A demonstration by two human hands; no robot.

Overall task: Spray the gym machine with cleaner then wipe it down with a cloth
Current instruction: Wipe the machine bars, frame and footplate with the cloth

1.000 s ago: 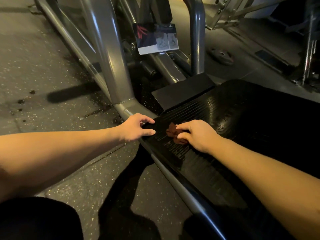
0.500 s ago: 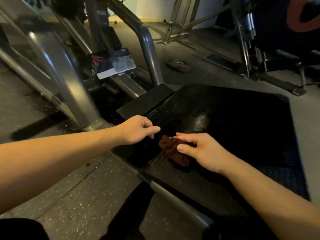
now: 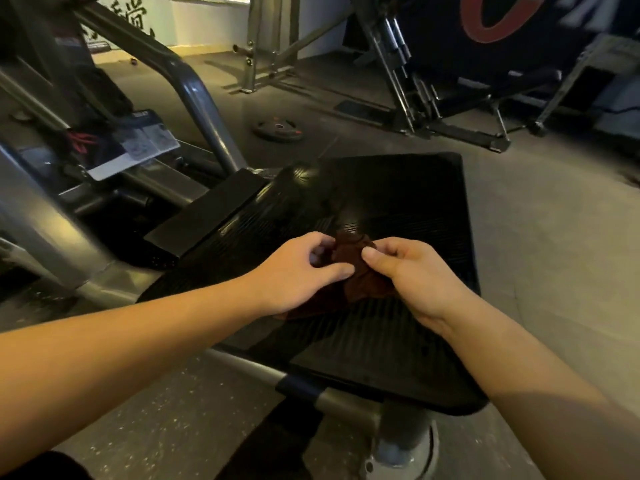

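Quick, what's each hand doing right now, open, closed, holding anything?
Left hand: closed, pinching the brown cloth.
Right hand: closed, gripping the same cloth.

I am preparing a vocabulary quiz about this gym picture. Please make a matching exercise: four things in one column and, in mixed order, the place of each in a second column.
Things:
1. cloth
2. weight plate
3. instruction placard
4. shoe

Places:
A. flat on the floor beyond the footplate
B. on the floor by the footplate's near edge
C. held between the left hand and the right hand
D. on the machine frame, at the left

Pairs: 1-C, 2-A, 3-D, 4-B
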